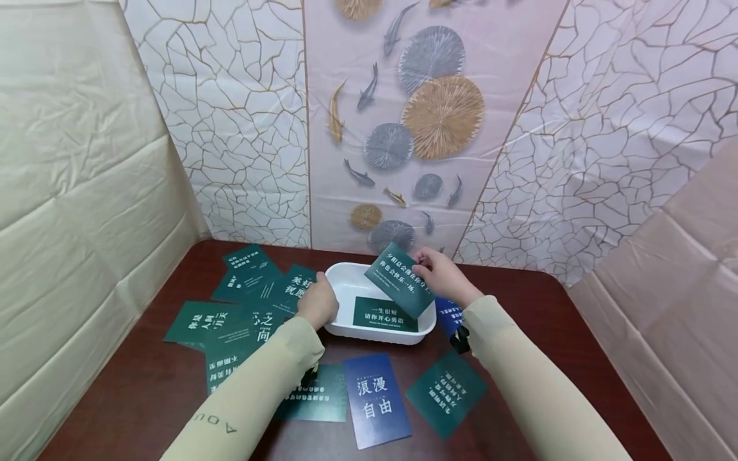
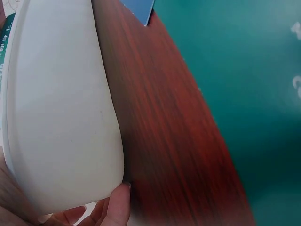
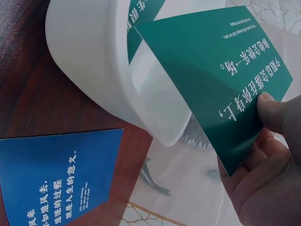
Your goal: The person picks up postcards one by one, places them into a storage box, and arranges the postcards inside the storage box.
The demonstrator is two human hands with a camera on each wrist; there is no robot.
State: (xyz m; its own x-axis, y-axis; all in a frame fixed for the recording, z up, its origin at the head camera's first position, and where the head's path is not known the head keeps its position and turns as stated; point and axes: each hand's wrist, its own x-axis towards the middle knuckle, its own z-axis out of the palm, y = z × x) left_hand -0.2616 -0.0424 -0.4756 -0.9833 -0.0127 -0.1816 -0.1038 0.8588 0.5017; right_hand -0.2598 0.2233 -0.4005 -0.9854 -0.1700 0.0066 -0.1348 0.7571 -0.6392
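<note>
A white tray (image 1: 346, 282) stands at the back middle of the table, with a green card (image 1: 375, 315) lying inside it. My left hand (image 1: 318, 302) grips the tray's left end; in the left wrist view its fingers (image 2: 120, 202) curl round the tray's corner (image 2: 70, 179). Above the tray's right part, my right hand (image 1: 444, 275) pinches a green card (image 1: 398, 272) at its edge, tilted. The right wrist view shows the thumb of that hand (image 3: 268, 155) on the printed face of the held card (image 3: 211, 70), its fingers behind it.
Several green cards (image 1: 248, 333) overlap on the table's left side. In front of the tray lie a blue card (image 1: 377, 410) and a green card (image 1: 446, 394). Another blue card (image 3: 61, 174) lies right of the tray, partly under my right arm. Patterned cloth hangs behind the table.
</note>
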